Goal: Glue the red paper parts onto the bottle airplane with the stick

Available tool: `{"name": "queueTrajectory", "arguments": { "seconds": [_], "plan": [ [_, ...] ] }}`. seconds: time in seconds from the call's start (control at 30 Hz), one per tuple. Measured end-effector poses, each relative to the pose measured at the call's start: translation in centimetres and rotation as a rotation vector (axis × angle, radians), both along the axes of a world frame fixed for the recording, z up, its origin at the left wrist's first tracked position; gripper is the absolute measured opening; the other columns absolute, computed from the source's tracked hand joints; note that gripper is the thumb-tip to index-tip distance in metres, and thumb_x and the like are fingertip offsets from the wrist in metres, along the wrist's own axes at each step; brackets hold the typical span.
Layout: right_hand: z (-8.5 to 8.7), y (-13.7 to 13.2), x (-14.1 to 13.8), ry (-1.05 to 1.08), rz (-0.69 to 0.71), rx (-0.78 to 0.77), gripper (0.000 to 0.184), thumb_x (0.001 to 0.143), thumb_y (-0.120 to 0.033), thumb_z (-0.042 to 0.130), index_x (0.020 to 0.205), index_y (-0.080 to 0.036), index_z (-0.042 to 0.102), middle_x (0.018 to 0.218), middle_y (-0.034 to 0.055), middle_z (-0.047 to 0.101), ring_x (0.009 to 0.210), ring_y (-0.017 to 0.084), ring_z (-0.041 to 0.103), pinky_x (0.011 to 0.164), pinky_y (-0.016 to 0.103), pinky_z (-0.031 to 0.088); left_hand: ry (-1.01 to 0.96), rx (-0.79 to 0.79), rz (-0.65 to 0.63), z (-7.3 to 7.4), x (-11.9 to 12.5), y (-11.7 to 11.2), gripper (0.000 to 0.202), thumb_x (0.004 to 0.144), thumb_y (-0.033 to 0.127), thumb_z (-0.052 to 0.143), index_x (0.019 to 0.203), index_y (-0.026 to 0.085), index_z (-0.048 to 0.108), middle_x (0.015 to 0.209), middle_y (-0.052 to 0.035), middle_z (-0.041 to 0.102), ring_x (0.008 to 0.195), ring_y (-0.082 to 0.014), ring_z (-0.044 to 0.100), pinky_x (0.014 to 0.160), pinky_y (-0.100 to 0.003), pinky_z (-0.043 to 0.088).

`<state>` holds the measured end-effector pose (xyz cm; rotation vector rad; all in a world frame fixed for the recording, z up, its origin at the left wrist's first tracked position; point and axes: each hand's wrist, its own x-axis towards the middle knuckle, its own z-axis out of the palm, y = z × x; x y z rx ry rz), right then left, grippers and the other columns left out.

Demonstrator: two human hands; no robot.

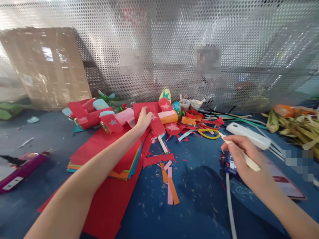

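My left hand point(144, 120) reaches to the middle of the pile, its fingers closed on a red paper piece point(146, 108). Beside it are paper-wrapped tubes with star cut-outs, among them a red one point(93, 119) and an orange one point(168, 117). In my right hand point(243, 152) is a slim cream-coloured stick point(250, 162), its narrow tip near a yellow loop point(209, 134). Under my left forearm lies a stack of coloured paper point(99, 152), red on top. A white marker point(163, 145) lies in front of the pile.
Orange and pink paper strips point(171, 189) lie mid-table. A phone point(286, 176), a white handle point(249, 135) and a grey cable point(230, 205) are at right, dried husks point(299, 129) beyond. A purple power strip point(25, 169) is at left. A perforated metal screen point(169, 39) and cardboard point(47, 66) stand behind.
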<state>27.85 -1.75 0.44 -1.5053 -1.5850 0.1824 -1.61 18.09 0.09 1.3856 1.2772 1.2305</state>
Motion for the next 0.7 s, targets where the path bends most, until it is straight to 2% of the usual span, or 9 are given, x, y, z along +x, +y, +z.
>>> {"name": "queueTrajectory", "arguments": {
  "seconds": [0.1,0.17,0.2,0.27,0.33,0.4,0.47,0.53,0.7],
  "plan": [
    [0.6,0.1,0.1,-0.018,-0.025,-0.015,0.023,0.091,-0.045,0.049,0.099,-0.025,0.058,0.081,0.0047,0.067,0.075,0.021,0.065,0.06,0.03,0.046,0.096,0.179,0.222,1.9,0.5,-1.3,0.039,0.075,0.012,0.05,0.112,0.025,0.05,0.121,-0.0061,0.051,0.127,-0.0256,0.036,0.105,-0.04,0.032],
    [0.7,0.2,0.3,-0.009,-0.037,-0.012,0.023,0.091,-0.045,0.05,0.099,-0.025,0.058,0.08,0.0046,0.067,0.074,0.021,0.065,0.059,0.03,0.046,0.176,0.305,0.238,3.8,0.9,-2.6,0.028,0.074,0.012,0.055,0.099,0.026,0.057,0.12,-0.0036,0.053,0.13,-0.0259,0.034,0.109,-0.04,0.026],
    [0.7,0.3,0.4,0.002,-0.043,-0.002,0.023,0.091,-0.045,0.05,0.099,-0.025,0.058,0.08,0.0045,0.067,0.074,0.021,0.065,0.059,0.031,0.046,0.332,0.442,0.179,4.7,1.0,-3.4,0.02,0.075,0.015,0.056,0.093,0.024,0.06,0.114,-0.0047,0.057,0.124,-0.0274,0.04,0.107,-0.041,0.028],
    [0.6,0.4,0.6,0.024,-0.048,0.018,0.022,0.091,-0.044,0.05,0.099,-0.025,0.058,0.08,0.0043,0.066,0.074,0.021,0.064,0.06,0.031,0.046,0.558,0.573,-0.111,6.1,1.2,-4.9,0.009,0.078,0.021,0.057,0.082,0.022,0.064,0.095,-0.0054,0.063,0.102,-0.025,0.054,0.096,-0.038,0.037],
    [0.5,0.4,0.6,0.032,-0.035,0.022,0.02,0.092,-0.043,0.049,0.098,-0.026,0.058,0.08,0.0043,0.065,0.074,0.021,0.064,0.059,0.031,0.047,0.74,0.538,-0.54,6.6,1.4,-6.1,0.015,0.08,0.028,0.055,0.083,0.022,0.069,0.088,-0.0043,0.066,0.086,-0.0207,0.059,0.082,-0.031,0.042],
    [0.4,0.4,0.5,0.029,-0.012,0.017,0.019,0.092,-0.041,0.049,0.098,-0.026,0.058,0.079,0.0044,0.065,0.073,0.021,0.063,0.058,0.031,0.046,0.957,0.442,-0.796,6.0,1.4,-6.5,0.014,0.076,0.025,0.056,0.076,0.023,0.07,0.083,-0.0025,0.069,0.078,-0.018,0.06,0.073,-0.027,0.041],
    [0.3,0.4,0.2,0.031,0.007,0.012,0.019,0.092,-0.042,0.049,0.097,-0.026,0.058,0.079,0.0045,0.065,0.073,0.021,0.064,0.058,0.031,0.046,1.181,0.361,-0.665,4.9,1.2,-6.4,0.011,0.066,0.019,0.059,0.06,0.023,0.066,0.068,-0.0011,0.066,0.068,-0.0174,0.058,0.062,-0.026,0.036],
    [0.3,0.3,0.0,0.036,0.014,0.001,0.02,0.092,-0.042,0.049,0.098,-0.025,0.058,0.079,0.0045,0.066,0.072,0.02,0.064,0.057,0.03,0.046,1.224,0.347,-0.572,3.8,0.8,-5.9,0.011,0.057,0.013,0.059,0.049,0.02,0.058,0.057,-0.0025,0.06,0.067,-0.0195,0.057,0.059,-0.026,0.033],
    [0.4,0.2,0.0,0.038,0.017,-0.038,0.021,0.091,-0.043,0.048,0.098,-0.025,0.057,0.077,0.0032,0.065,0.07,0.019,0.063,0.056,0.029,0.046,1.229,0.33,-0.502,3.0,0.1,-5.1,0.015,0.055,0.009,0.059,0.063,0.022,0.06,0.062,-0.0029,0.06,0.075,-0.0244,0.059,0.062,-0.028,0.03]
  ]
}}
